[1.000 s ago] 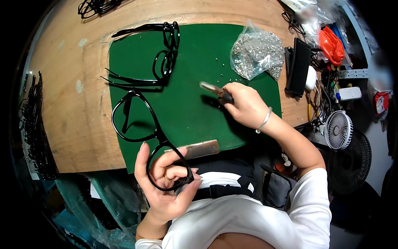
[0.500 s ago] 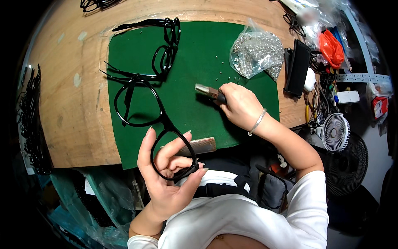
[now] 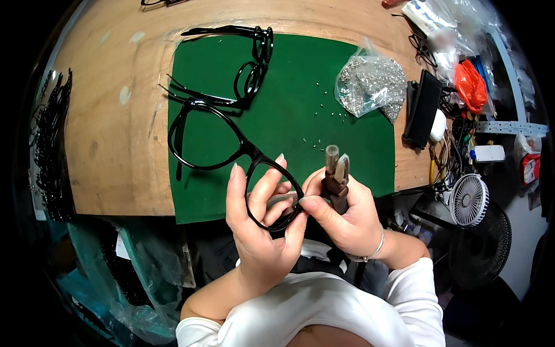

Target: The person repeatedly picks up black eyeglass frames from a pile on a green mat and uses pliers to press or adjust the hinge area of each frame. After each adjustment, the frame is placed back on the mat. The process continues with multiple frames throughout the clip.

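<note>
My left hand is closed on the right-hand rim of a black eyeglass frame, its fingers showing through the empty lens opening. One temple hangs from the frame's far left end. My right hand holds pliers against its palm, jaws pointing up and away. The thumb and forefinger of that hand touch the frame's outer right corner, beside my left fingertips. Whether a small piece is pinched there, I cannot make out. Beneath lies a green mat with small loose metal pieces on it.
More black eyeglass frames lie at the mat's far left. A clear bag of tiny metal parts sits at the far right, near a black phone-like object. Black temples are bunched at the left table edge. A white fan stands right.
My right hand with the pliers has come back toward me from the middle of the mat to the frame, and the pliers now point upward. The frame has shifted slightly right with my left hand.
</note>
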